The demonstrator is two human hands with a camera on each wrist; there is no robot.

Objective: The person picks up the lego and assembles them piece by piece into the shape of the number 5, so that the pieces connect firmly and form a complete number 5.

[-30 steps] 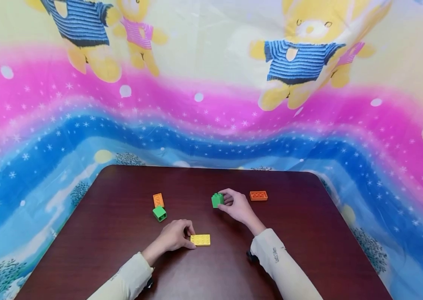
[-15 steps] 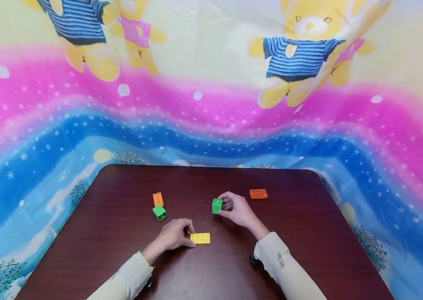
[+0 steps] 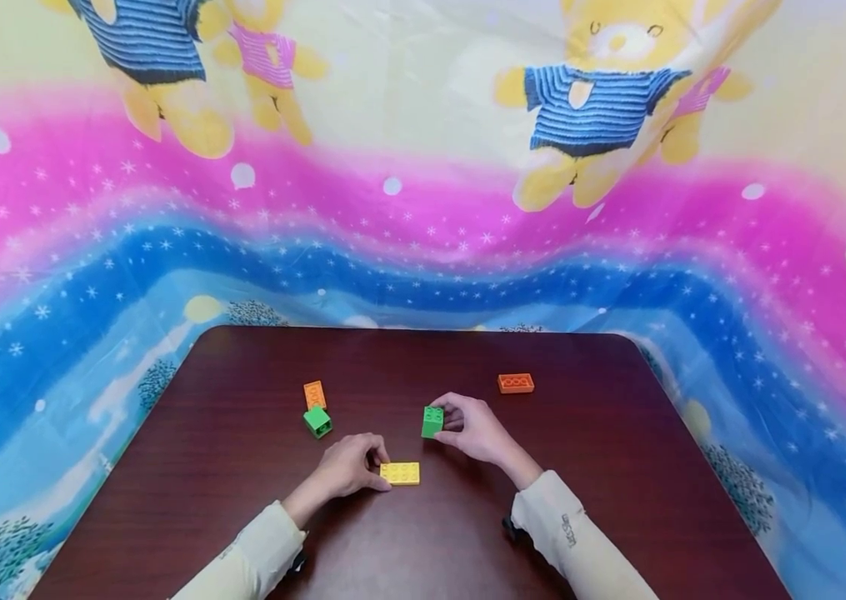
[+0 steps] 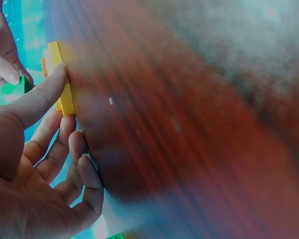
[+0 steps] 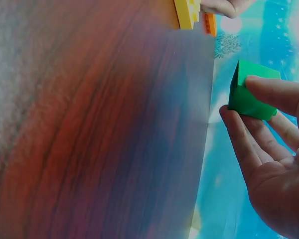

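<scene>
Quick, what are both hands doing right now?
Left hand: fingers pinch the flat yellow plastic brick lying on the dark wooden table.
Right hand: fingers grip the green plastic cube brick.

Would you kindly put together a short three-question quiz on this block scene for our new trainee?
1. True or false: the right hand holds a green block clear of the table.
2. Which block does the left hand touch? A) the orange plate by the far right B) the yellow plate C) the loose green block
3. Fill in: the orange plate on the left lies just beyond a ____ block.

Key: 1 true; 2 B, with the thumb on its edge in the left wrist view; 3 green.
</scene>
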